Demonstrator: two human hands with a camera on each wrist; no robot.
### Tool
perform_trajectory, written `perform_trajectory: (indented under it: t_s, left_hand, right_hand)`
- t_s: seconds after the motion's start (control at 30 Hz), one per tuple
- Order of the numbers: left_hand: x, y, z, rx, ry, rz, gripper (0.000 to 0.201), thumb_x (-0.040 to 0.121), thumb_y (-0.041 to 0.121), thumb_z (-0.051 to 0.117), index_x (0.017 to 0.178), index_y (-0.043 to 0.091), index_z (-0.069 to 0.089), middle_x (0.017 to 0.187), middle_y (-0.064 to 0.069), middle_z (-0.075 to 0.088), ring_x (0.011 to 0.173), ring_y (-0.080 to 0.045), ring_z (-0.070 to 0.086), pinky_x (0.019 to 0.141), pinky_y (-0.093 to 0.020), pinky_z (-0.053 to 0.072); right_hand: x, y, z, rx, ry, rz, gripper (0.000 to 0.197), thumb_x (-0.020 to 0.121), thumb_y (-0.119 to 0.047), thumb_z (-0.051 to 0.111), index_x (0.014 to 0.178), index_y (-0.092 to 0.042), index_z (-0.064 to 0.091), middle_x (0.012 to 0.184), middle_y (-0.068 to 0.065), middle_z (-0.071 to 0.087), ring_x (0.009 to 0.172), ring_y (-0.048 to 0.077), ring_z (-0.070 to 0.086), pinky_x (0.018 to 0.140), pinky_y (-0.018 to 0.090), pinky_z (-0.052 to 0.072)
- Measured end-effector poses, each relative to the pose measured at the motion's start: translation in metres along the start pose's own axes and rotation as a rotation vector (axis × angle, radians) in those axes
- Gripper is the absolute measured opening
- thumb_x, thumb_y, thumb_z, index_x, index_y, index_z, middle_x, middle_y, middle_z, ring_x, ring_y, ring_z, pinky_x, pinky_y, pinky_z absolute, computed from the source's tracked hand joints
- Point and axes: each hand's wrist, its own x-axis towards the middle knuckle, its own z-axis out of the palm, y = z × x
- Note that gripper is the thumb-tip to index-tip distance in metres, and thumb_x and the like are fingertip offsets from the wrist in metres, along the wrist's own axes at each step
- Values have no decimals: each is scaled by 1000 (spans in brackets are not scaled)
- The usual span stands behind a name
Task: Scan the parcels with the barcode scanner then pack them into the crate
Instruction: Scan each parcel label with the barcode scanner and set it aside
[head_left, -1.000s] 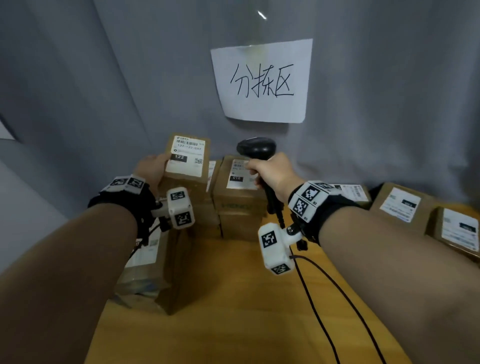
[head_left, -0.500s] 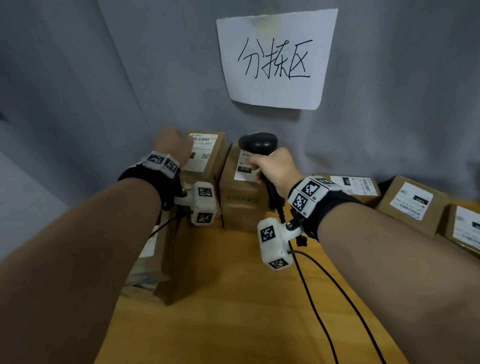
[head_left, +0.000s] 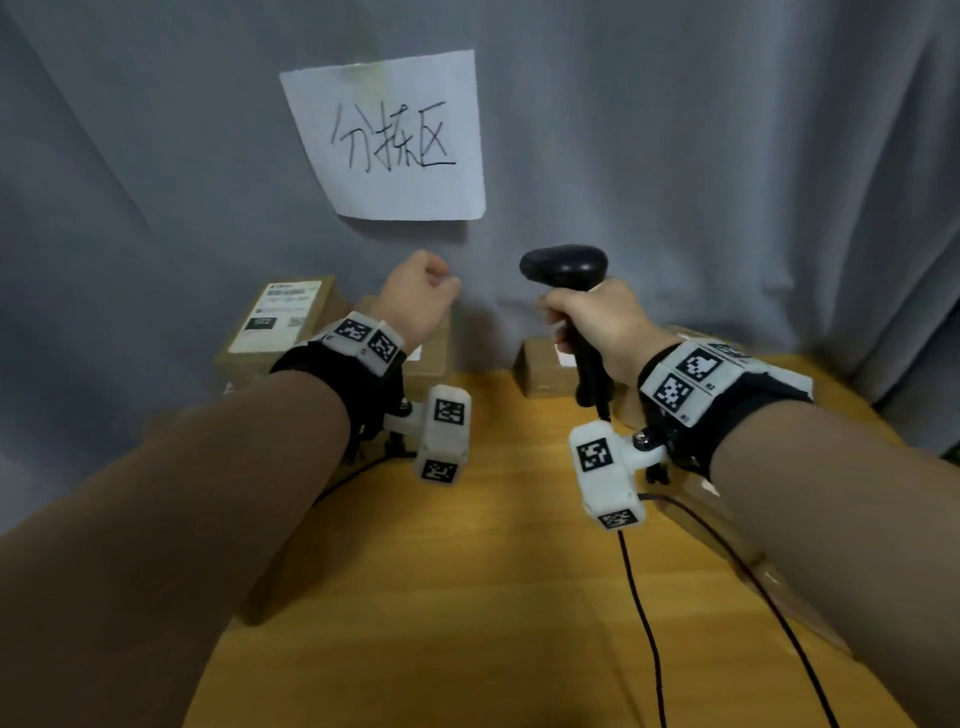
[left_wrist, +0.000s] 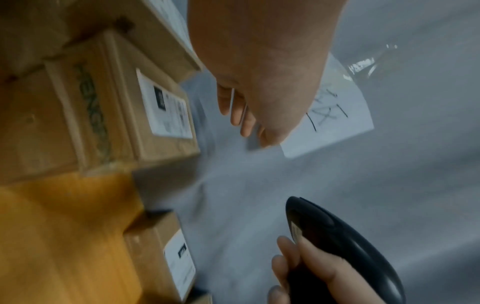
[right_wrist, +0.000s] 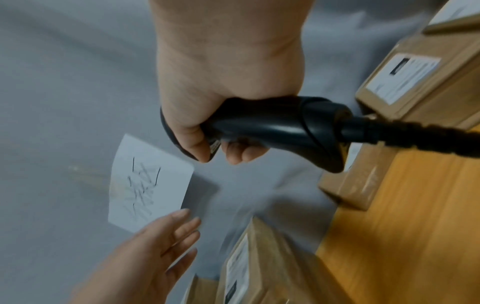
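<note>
My right hand (head_left: 587, 322) grips the handle of the black barcode scanner (head_left: 563, 265), held upright above the back of the wooden table (head_left: 467, 597). In the right wrist view my fingers wrap the scanner (right_wrist: 272, 125). My left hand (head_left: 428, 288) hovers empty above a brown parcel (head_left: 428, 358), fingers relaxed and straight. A labelled parcel (head_left: 280, 322) sits on a stack to its left. Another parcel (head_left: 543, 371) lies behind the scanner handle. The left wrist view shows a labelled parcel (left_wrist: 161, 107) below my hand. No crate is in view.
A grey curtain (head_left: 727, 182) hangs right behind the table, with a handwritten paper sign (head_left: 389, 140) pinned to it. The scanner's black cable (head_left: 644, 623) trails across the table toward me. More parcels (right_wrist: 405, 82) lie along the back right.
My left hand let go of the labelled parcel on the left stack and moved right, now empty. The scanner stays gripped in my right hand and sits a little higher.
</note>
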Motion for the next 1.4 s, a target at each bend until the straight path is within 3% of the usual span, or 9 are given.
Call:
perform_trajectory:
  t_s: [0.1,0.27,0.4,0.5,0.6,0.73,0.83,1.0,1.4]
  left_hand:
    - [-20,21,40,-48,-87,22,31,96,17,54,122,1,55,111,-16,62,105,-26,57,73,-12,34]
    - [-48,42,111,-88,-260,-32,33,96,20,54,126,5,53,120,-13,61,107,-22,57,85,-18,37]
    - [-64,51,169,-77,-403,-60,33,96,18,56,125,3,52,108,-10,62,85,-16,56,61,-6,39]
    - [-76,58,209,-64,-468,-99,33,95,19,56,124,5,51,120,-12,62,105,-23,57,85,-21,42]
    - [-87,63,249,-31,-529,-135,34,96,19,55,126,5,50,128,-14,58,112,-26,55,89,-27,40]
    - [-100,70,294,112,-637,-154,44,97,27,54,135,8,45,142,-13,48,122,-28,50,93,-32,43]
    - [-107,69,326,274,-750,-186,60,98,38,50,143,1,36,147,-18,41,130,-34,45,104,-42,41]
    - [-117,55,362,372,-836,-196,64,97,39,50,144,-1,32,144,-17,44,126,-34,49,100,-40,43]
    - [-134,15,326,317,-847,-207,52,95,35,56,133,-1,46,129,-17,55,108,-31,56,81,-34,41]
  right_hand:
    - [-11,16,-65,-59,61,37,13,84,-14,69,86,-3,63,65,6,60,48,13,56,49,23,49]
    - [-26,55,-158,-143,214,132,16,83,-15,70,81,-1,63,65,8,60,47,15,55,52,26,47]
    - [-34,81,-216,-175,237,202,10,85,-9,67,86,0,64,68,10,58,55,18,54,56,28,47]
    - [-34,105,-250,-191,254,234,14,84,-8,67,73,-8,59,64,7,56,54,18,53,55,30,47]
    - [-31,134,-273,-227,268,293,15,82,-14,71,73,-10,60,58,3,56,52,17,55,64,35,51]
    - [-24,171,-287,-210,258,391,13,79,-18,74,81,-10,64,65,6,56,63,24,55,79,46,54]
    - [-19,189,-286,-192,249,410,12,80,-19,74,79,-14,63,66,3,57,64,22,56,67,37,50]
    - [-19,208,-279,-199,239,405,11,81,-15,72,75,-15,62,67,4,61,63,21,58,59,29,45]
    - [-20,211,-264,-226,243,395,14,77,-20,76,82,-11,66,76,10,67,69,25,63,71,36,52]
